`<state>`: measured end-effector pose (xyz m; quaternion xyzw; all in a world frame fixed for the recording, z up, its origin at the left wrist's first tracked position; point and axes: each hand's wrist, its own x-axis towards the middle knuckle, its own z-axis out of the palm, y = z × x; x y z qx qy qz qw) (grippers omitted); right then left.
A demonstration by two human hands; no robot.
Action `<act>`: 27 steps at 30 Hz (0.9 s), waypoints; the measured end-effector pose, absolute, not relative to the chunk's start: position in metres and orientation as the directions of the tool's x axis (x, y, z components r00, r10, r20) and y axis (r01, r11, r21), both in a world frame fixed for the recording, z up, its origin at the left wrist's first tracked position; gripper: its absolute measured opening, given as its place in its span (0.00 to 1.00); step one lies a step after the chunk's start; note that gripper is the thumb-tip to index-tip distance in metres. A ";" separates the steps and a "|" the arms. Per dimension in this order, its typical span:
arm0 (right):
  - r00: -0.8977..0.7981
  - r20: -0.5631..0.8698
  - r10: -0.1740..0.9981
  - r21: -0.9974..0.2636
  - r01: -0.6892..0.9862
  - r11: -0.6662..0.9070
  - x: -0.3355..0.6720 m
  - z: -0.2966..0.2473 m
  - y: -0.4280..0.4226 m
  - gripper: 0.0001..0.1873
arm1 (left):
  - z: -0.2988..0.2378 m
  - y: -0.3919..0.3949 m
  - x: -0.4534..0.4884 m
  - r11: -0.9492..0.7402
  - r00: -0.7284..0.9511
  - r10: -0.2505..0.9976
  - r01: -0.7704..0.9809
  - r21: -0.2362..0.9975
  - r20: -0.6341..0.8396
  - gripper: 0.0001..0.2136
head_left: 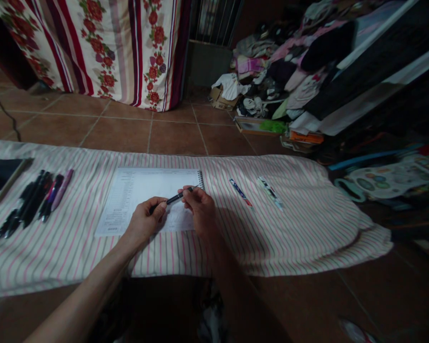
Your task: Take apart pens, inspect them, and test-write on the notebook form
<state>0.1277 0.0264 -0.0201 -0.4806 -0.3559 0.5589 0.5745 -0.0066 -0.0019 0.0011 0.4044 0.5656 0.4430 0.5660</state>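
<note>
A black pen is held level between both hands, just above a spiral notebook that lies open on a pink-striped cloth. My left hand pinches the pen's near end. My right hand pinches its far end with thumb and fingers. Both hands hover over the lower right part of the white page.
Several dark and purple pens lie in a row on the cloth at the left, beside a dark phone. Two more pens lie to the right. A floral mattress and a clothes pile stand behind on the tiled floor.
</note>
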 end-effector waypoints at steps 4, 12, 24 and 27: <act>0.161 -0.127 0.979 -0.964 -0.254 -0.084 0.126 -0.022 0.026 0.13 | 0.000 -0.001 -0.007 0.261 -0.032 0.965 -0.027 0.965 -0.262 0.17; 0.037 -0.184 0.982 -0.922 -0.352 -0.159 0.128 -0.010 0.021 0.17 | 0.001 0.000 -0.008 0.277 -0.058 0.957 -0.096 0.956 -0.283 0.17; 0.137 -0.166 0.976 -0.944 -0.307 -0.118 0.125 -0.022 0.025 0.12 | 0.000 -0.001 -0.008 0.250 -0.046 0.967 -0.026 0.968 -0.251 0.16; 0.088 -0.194 0.977 -0.920 -0.363 -0.150 0.127 -0.016 0.023 0.13 | 0.001 -0.001 -0.008 0.256 -0.053 0.965 -0.027 0.966 -0.257 0.16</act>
